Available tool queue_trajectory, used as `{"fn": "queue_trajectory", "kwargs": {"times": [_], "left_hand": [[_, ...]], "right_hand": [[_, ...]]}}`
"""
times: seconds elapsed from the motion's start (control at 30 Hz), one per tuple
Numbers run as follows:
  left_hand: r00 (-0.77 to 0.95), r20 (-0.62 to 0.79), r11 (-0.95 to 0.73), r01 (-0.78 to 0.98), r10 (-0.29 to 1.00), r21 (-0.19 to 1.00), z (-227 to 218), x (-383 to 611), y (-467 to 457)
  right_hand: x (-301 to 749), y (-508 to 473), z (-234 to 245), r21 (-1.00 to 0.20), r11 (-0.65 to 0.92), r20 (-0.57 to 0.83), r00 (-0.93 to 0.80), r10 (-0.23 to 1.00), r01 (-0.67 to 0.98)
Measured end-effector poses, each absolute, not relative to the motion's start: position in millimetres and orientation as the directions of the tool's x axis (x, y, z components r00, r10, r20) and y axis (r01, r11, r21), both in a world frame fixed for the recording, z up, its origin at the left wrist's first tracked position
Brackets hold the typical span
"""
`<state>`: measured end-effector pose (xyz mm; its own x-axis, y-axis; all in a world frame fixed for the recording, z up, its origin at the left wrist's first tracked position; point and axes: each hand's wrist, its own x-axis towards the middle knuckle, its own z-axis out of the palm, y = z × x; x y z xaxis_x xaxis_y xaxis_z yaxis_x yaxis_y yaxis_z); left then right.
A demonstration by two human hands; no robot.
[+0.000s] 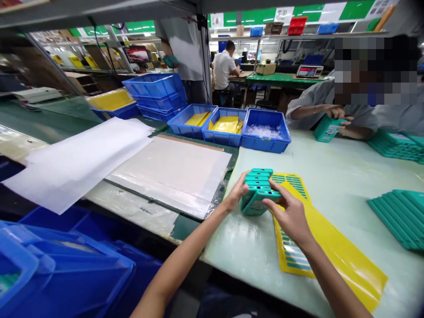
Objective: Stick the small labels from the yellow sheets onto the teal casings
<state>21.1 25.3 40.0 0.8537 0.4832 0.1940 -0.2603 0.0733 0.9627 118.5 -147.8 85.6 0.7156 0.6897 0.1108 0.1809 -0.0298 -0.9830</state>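
A stack of teal phone cases (257, 190) stands on the pale green table (334, 176), partly over a long yellow sheet with rows of slots (326, 247). My left hand (236, 197) presses against the stack's left side, fingers curled on it. My right hand (289, 215) grips the near right side of the stack, fingers wrapped over the top case. Both hands hold the stack together.
Three blue bins (228, 126) with yellow sheets and clear bags stand behind the table. White sheets (99, 159) lie to the left, blue crates (62, 269) at lower left. Rows of teal cases (400, 221) lie right. A co-worker (334, 117) handles a teal case opposite.
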Motion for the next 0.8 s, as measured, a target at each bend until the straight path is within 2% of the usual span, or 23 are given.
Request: {"fn": "queue_trajectory", "kwargs": {"times": [0.17, 0.4, 0.6, 0.8], "left_hand": [[0.791, 0.153, 0.128, -0.28, 0.592, 0.951, 50.4, 26.1, 10.4], [0.793, 0.114, 0.237, -0.311, 0.598, 0.921, 58.2, 30.1, 3.5], [0.807, 0.028, 0.333, -0.274, 0.59, 0.902, 61.6, 32.3, 5.3], [0.773, 0.012, 0.327, -0.282, 0.634, 0.902, 50.4, 44.1, 12.9]], "right_hand": [[115.3, -161.0, 71.5, -0.942, 0.019, 0.276, 0.74, 0.613, 0.335], [113.5, -158.9, 66.7, -0.956, 0.058, 0.251, 0.703, 0.666, 0.286], [100.7, -146.7, 58.4, -0.896, 0.024, 0.351, 0.675, 0.648, 0.443], [101.9, -144.2, 31.9, -0.938, 0.018, 0.2, 0.497, 0.844, 0.347]]}}
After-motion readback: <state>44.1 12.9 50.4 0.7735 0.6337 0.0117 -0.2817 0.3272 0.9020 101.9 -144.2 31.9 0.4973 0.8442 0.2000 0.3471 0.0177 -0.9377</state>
